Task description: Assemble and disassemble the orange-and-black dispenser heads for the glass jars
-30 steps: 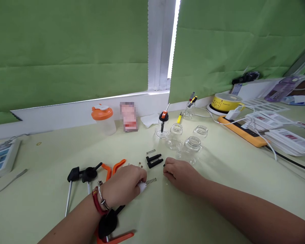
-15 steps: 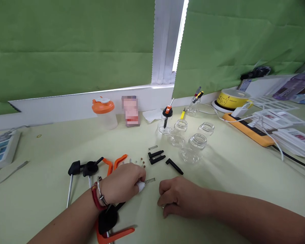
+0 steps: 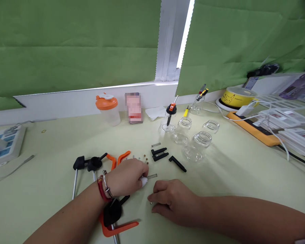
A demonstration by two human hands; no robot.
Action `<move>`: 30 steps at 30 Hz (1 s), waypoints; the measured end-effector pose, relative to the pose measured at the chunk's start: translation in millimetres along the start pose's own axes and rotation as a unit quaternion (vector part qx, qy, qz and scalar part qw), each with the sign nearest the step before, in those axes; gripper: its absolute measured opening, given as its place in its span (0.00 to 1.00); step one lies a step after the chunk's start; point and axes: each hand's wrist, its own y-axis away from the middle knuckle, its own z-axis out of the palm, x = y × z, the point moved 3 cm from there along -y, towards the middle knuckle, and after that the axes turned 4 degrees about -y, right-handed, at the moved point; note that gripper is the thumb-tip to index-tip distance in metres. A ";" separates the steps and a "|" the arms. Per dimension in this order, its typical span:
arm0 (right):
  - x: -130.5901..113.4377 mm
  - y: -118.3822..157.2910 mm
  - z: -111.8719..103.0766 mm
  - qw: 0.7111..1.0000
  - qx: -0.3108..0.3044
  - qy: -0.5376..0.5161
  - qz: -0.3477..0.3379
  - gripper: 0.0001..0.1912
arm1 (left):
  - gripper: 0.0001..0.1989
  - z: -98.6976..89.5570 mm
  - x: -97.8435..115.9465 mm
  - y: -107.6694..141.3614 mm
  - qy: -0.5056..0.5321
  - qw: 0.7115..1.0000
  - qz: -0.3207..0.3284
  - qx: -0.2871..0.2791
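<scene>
The left hand [image 3: 128, 177], nearly closed, is pinching one end of a thin silver coiled-wire spring [image 3: 153, 176]; pressure should be light to avoid bending. On the spring's near side, the right hand [image 3: 172, 202] is holding a tiny shiny metal piece [image 3: 150, 203] between narrowly parted fingertips.

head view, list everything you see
blinds: two, green, back
shaker: one, orange-lidded, back
blurred item: one, pink, back
paper: one, white, back
open jars: three, clear, right
topped jar: one, clear, centre
screwdrivers: several, red, yellow, back
bowl: one, yellow, right
power strips: two, orange right, white left
packs: several, white, right
cables: several, mixed, both sides
bottle: one, purple, far right
springs: three, silver, centre
pieces: three, black, centre
beads: three, brown, centre
handles: three, orange, left
heads: three, black, left
rods: three, silver, left
table: one, pale green, below
left hand: one, bare, at spring
right hand: one, bare, front
</scene>
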 end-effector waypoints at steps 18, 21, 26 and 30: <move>28.0 -6.3 -31.7 0.915 0.291 -0.229 0.157 0.11 | 0.05 -3.4 -3.6 1.8 0.082 0.995 -0.002 0.052; 38.1 -8.7 -35.6 0.869 0.296 -0.344 0.198 0.14 | 0.04 -4.6 -3.8 0.6 0.160 0.984 -0.013 0.071; 38.2 -13.6 -29.1 0.836 0.253 -0.446 0.196 0.16 | 0.06 -3.9 -1.7 0.1 0.208 0.974 -0.013 0.086; 36.6 -13.2 -28.7 0.823 0.251 -0.473 0.190 0.15 | 0.06 -2.5 1.5 0.0 0.190 0.978 -0.003 0.088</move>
